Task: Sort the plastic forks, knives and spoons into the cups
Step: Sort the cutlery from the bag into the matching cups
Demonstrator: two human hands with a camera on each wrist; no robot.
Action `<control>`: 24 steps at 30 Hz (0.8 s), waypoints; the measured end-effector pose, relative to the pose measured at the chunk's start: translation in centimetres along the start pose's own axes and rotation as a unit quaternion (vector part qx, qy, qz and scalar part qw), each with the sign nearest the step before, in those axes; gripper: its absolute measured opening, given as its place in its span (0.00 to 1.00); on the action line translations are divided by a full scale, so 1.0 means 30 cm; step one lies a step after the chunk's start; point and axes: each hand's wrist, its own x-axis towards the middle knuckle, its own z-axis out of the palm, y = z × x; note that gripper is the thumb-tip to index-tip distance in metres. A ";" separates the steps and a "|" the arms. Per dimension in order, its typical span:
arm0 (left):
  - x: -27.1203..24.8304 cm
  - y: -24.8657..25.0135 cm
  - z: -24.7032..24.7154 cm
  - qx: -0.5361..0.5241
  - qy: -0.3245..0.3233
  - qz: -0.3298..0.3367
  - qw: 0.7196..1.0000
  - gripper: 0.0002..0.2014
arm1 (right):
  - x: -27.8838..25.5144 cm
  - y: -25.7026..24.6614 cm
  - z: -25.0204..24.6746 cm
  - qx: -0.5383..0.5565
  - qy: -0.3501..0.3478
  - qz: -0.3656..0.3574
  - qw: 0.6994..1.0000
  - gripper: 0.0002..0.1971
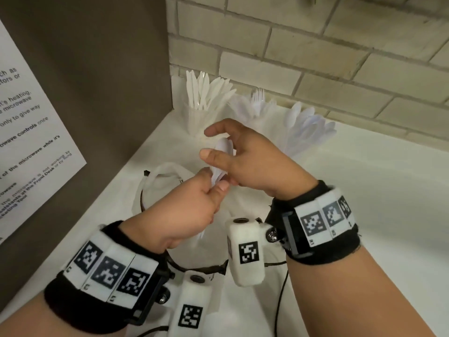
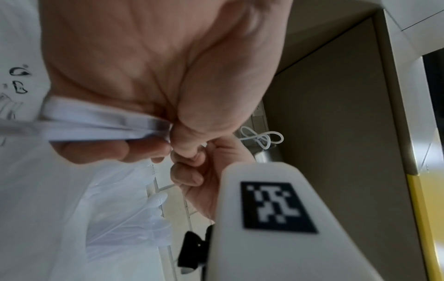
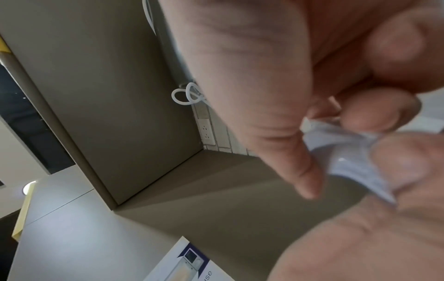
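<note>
A small bundle of white plastic spoons [image 1: 220,164] is held between both hands above the white counter. My left hand [image 1: 206,193] grips the handles [image 2: 96,123] from below, thumb pressed on them. My right hand [image 1: 233,154] pinches the bowl end [image 3: 346,152] with its curled lower fingers, while its index finger and thumb stick out. Behind the hands stand three clear cups: one with knives [image 1: 201,110] on the left, one with forks [image 1: 257,105] in the middle, one with spoons [image 1: 303,127] on the right.
A crumpled plastic bag [image 1: 162,181] lies on the counter [image 1: 364,190] under the hands. A brown side panel with a printed notice [image 1: 29,132] closes off the left. A brick wall [image 1: 315,57] runs behind the cups.
</note>
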 end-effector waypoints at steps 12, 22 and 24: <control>-0.028 0.019 0.023 0.001 -0.034 0.020 0.999 0.18 | -0.056 0.027 -0.022 0.056 -0.002 0.044 0.997 0.10; -0.072 0.044 -0.057 0.341 -0.082 0.039 0.936 0.34 | 0.020 0.137 -0.382 -0.200 0.428 -0.034 0.881 0.17; -0.077 0.030 -0.056 0.400 -0.154 0.019 0.903 0.46 | 0.068 0.184 -0.387 -0.242 0.443 -0.035 0.862 0.19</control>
